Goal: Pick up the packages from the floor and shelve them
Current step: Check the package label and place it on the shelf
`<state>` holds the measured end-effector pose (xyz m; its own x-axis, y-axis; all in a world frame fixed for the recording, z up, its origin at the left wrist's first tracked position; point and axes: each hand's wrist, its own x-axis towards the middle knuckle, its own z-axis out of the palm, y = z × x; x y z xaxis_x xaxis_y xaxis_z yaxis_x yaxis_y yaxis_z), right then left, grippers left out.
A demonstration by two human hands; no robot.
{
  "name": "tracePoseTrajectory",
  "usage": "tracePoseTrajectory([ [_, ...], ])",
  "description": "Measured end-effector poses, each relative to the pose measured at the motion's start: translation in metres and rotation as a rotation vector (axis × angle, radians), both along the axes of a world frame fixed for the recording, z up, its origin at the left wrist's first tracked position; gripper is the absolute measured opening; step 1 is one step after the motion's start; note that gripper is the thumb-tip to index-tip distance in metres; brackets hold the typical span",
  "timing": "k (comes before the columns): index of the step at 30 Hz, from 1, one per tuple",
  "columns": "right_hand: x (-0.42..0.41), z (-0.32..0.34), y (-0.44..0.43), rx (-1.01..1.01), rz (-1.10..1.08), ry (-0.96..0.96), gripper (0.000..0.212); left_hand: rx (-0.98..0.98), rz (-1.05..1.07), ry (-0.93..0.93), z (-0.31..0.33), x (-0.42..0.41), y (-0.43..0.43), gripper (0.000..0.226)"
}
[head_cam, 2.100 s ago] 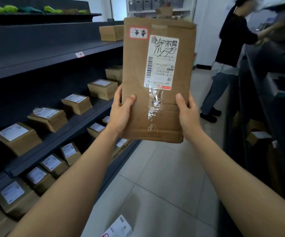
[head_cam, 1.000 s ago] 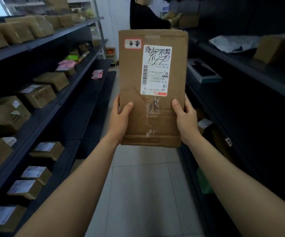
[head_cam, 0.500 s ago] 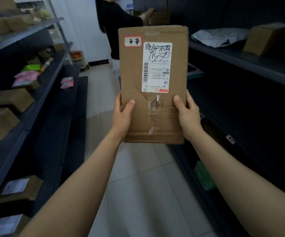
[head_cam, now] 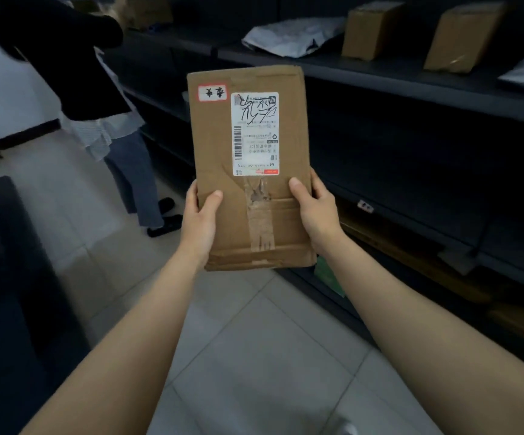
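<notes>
Compared with the frame half a second earlier, your view has swung further right: the dark shelving unit (head_cam: 411,89) now fills the right half of the picture, and the bystander (head_cam: 75,73) in the black top has shifted to the upper left corner. Your grip on the package is unchanged.

You hold the flat cardboard package (head_cam: 251,215) upright at arm's length, above the tiled floor (head_cam: 254,356) and in front of the shelving. Your left hand (head_cam: 199,224) clasps its lower left edge, thumb laid on the front face and fingers wrapped behind. Your right hand (head_cam: 315,211) clasps the lower right edge in the same manner, thumb forward.

On the front face, a white shipping label (head_cam: 255,133) with black handwriting sits in the upper right, and a small red-bordered sticker (head_cam: 212,92) sits at the upper left. Clear tape (head_cam: 260,221) runs down the centre below the label.

On the upper shelf lie a grey plastic mailer (head_cam: 292,37) and, to its right, two brown boxes (head_cam: 372,29) and (head_cam: 463,36). A green item (head_cam: 329,279) shows low down, just behind the package's lower right corner.
</notes>
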<state>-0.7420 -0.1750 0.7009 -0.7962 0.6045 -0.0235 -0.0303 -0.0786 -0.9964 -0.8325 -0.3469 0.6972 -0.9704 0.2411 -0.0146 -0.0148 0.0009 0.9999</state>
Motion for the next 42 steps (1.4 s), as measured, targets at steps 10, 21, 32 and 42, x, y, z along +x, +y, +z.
tracePoseTrajectory([
  [10, 0.026, -0.036, 0.082, -0.051, -0.252, -0.155, 0.060, -0.150, -0.178, -0.095, -0.031, -0.011, 0.109, 0.033],
  [21, 0.017, -0.052, 0.168, -0.075, -0.360, -0.237, 0.055, -0.265, -0.313, -0.143, -0.046, -0.041, 0.216, 0.034],
  [32, -0.016, -0.053, 0.256, -0.127, -0.523, -0.380, 0.050, -0.397, -0.637, -0.187, -0.046, -0.108, 0.333, 0.047],
  [42, -0.044, -0.058, 0.315, -0.218, -0.656, -0.438, 0.062, -0.422, -0.896, -0.248, -0.053, -0.152, 0.414, 0.066],
])
